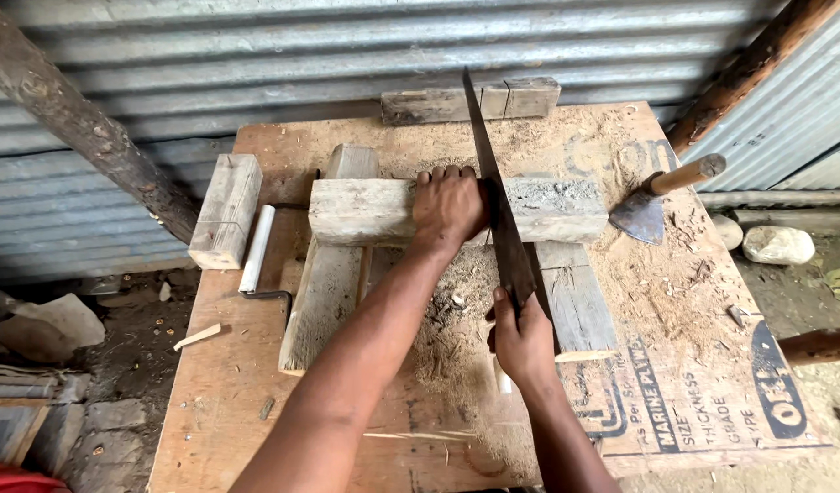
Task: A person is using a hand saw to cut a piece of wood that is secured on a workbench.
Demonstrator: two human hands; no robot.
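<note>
Right hand (520, 342) nearest, fist clenched round the saw (498, 205) handle near the bench (256, 393) middle. Blade runs away from the person toward the far edge, crossing the beam (365, 210) square. Beam's long axis lies left-right, resting on two blocks (324, 292). Left hand (449, 205) pressed flat on the beam, fingers curled over its far side, touching the blade's left. Hatchet (653, 205) by the right edge, pipe (256, 246) left.
</note>
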